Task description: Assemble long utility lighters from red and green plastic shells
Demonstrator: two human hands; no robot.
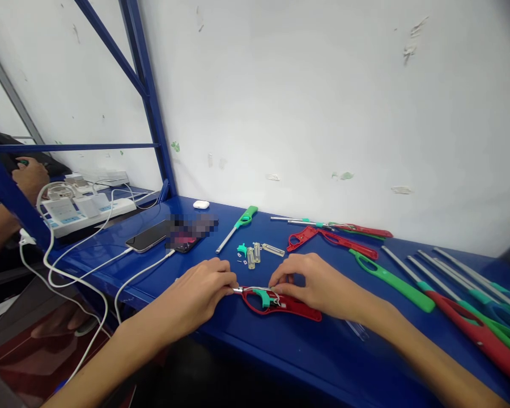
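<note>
An opened red gas lighter [300, 307] lies on the blue table, its green trigger [262, 298] and inner parts exposed. My left hand [210, 283] is closed, pinching the lighter's metal rod, most of which the fingers hide. At the upper edge of the red shell, my right hand [301, 277] pinches a thin white wire [259, 287]; the fingertips partly cover it. Just behind the lighter are three clear fuel tanks [250, 258], a loose green trigger [242, 249] and tiny white bits. Part of a clear plastic piece [357, 330] shows below my right wrist.
Green lighter [244, 218], red shell halves [348, 245] and green shell [393, 280] lie behind. Several long lighters [471, 317] pile up at right. Phones [151, 235] with cables, an earbud case [201, 204] and a power strip [93, 212] are left. Another person's hand [29, 178] shows beyond the frame.
</note>
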